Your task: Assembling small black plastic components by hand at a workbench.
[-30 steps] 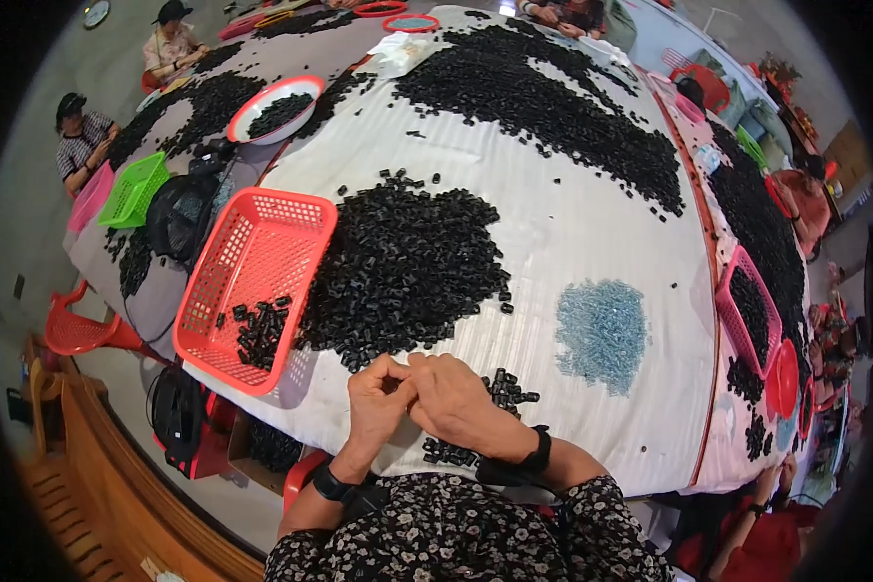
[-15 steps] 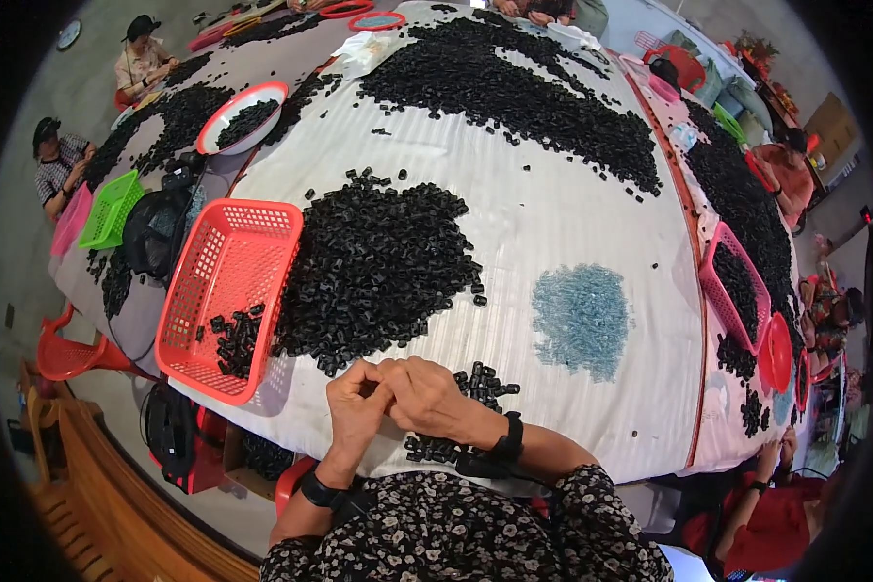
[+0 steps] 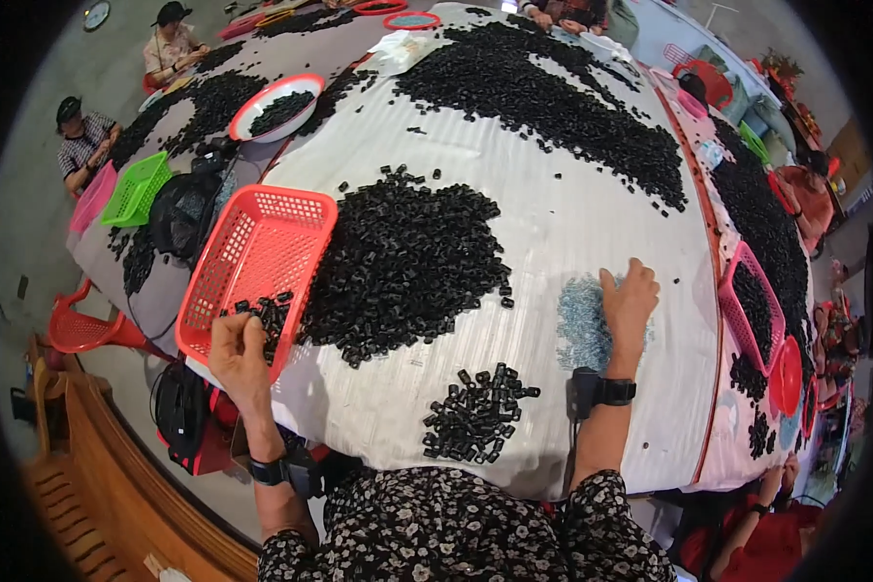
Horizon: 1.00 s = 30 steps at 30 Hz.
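My left hand (image 3: 241,351) is over the near end of a red plastic basket (image 3: 202,276), its thumb and fingers pinched together; whatever may be between them is too small or hidden to make out. Small black plastic pieces (image 3: 274,312) lie in that end of the basket. My right hand (image 3: 632,303) rests on a patch of tiny clear bluish pieces (image 3: 580,320), thumb apart from the curved fingers. Between my arms, close to me, sits a small heap of black pieces (image 3: 477,412). A bigger heap of black pieces (image 3: 403,267) spreads just right of the basket.
A wide spread of black pieces (image 3: 553,97) covers the far part of the white-covered table (image 3: 456,145). A red-rimmed bowl (image 3: 277,107) stands far left, and a pink basket (image 3: 747,306) on the right. Several people sit around. A wooden chair (image 3: 97,475) is at lower left.
My hands, together in front of me before, have parted: the left moved to the red basket, the right to the clear bluish pieces. The small near heap is now uncovered.
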Each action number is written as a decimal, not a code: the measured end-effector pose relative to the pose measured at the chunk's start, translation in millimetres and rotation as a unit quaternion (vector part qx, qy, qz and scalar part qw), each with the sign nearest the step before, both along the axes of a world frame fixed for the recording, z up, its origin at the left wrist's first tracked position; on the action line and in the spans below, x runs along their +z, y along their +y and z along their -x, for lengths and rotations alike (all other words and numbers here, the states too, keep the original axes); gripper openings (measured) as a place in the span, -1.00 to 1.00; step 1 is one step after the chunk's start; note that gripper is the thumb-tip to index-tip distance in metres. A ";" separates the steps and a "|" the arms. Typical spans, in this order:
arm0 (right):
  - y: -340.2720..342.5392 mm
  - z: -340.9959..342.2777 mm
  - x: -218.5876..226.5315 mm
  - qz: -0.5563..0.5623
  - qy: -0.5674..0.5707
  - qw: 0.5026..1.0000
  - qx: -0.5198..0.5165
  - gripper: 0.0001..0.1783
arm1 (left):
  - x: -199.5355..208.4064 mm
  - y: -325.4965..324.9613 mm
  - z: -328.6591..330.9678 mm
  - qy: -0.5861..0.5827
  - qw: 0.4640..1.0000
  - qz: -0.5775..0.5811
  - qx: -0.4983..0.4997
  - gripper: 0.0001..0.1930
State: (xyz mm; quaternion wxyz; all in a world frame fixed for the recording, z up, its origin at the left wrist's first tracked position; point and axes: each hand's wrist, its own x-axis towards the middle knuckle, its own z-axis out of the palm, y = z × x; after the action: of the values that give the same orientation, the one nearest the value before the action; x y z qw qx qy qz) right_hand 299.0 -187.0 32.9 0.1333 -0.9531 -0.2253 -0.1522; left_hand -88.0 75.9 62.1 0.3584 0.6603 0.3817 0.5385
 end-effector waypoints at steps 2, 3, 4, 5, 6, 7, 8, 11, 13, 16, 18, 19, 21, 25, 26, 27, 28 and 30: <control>-2.7 -6.2 -20.2 -0.006 -0.010 0.999 -0.043 -0.40 | -0.8 10.0 16.3 0.064 0.997 -0.025 0.032 -0.96; -0.9 -9.0 -28.0 -0.007 0.021 0.999 -0.041 -0.37 | -1.0 12.6 19.7 0.116 0.990 -0.044 0.066 -0.96; 1.3 -10.1 -36.4 -0.007 0.024 0.999 -0.039 -0.37 | -2.6 16.0 23.4 0.167 0.979 -0.062 0.098 -0.95; 3.7 -10.7 -41.8 0.005 0.000 1.000 -0.018 -0.40 | -13.1 23.8 30.0 0.172 0.979 -0.069 0.090 -0.95; 6.8 -10.4 -46.2 0.017 -0.023 1.000 0.005 -0.43 | -22.4 28.8 36.5 0.174 0.978 -0.070 0.092 -0.95; 8.9 -9.4 -48.1 0.016 -0.022 1.000 0.006 -0.43 | -30.2 32.8 42.2 0.218 0.966 -0.088 0.107 -0.96; 9.9 -9.0 -50.2 0.020 -0.022 0.999 0.017 -0.48 | -29.6 32.5 41.5 0.261 0.952 -0.105 0.121 -0.95; 14.0 -7.0 -54.5 0.028 -0.013 0.999 0.034 -0.59 | -24.6 25.6 36.0 0.322 0.933 -0.100 0.122 -0.91; 17.7 -4.4 -57.0 0.032 -0.004 0.999 0.040 -0.65 | -25.2 26.2 35.2 0.357 0.920 -0.110 0.121 -0.90; 26.2 1.3 -62.3 0.004 -0.017 0.997 0.074 -0.70 | -26.9 28.7 36.5 0.369 0.916 -0.118 0.103 -0.89; 30.9 5.2 -64.3 -0.026 -0.029 0.990 0.138 -0.71 | -27.8 27.8 35.6 0.360 0.924 -0.092 0.091 -0.87; 33.3 8.1 -64.5 -0.026 -0.029 0.990 0.137 -0.71 | -27.4 27.7 34.9 0.360 0.924 -0.092 0.091 -0.87; 43.4 21.7 -57.5 -0.030 0.030 0.985 0.169 -0.69 | -26.5 27.1 34.9 0.364 0.924 -0.077 0.092 -0.86; 62.7 58.5 -31.8 -0.035 -0.127 0.970 0.206 -0.71 | -22.5 25.7 35.5 0.390 0.913 -0.074 0.095 -0.86; 71.8 71.1 -24.9 -0.037 -0.126 0.969 0.211 -0.71 | -24.6 25.7 38.9 0.387 0.914 -0.070 0.097 -0.87; 76.1 84.1 -14.5 -0.048 -0.072 0.953 0.290 -0.73 | -25.1 25.8 37.8 0.382 0.917 -0.068 0.091 -0.87; 82.3 97.9 -9.9 -0.059 -0.018 0.928 0.366 -0.74 | -24.7 25.9 36.2 0.380 0.918 -0.067 0.091 -0.87; 93.7 136.6 -24.0 -0.157 0.016 0.832 0.532 -0.75 | -21.7 25.7 34.7 0.378 0.919 -0.067 0.087 -0.87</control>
State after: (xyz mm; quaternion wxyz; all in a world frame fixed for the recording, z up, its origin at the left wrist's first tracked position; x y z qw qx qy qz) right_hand 162.5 -93.3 8.9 0.3452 -0.6544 -0.6686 -0.0756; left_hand -122.7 101.6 40.4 0.0936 0.8014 0.5078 0.3018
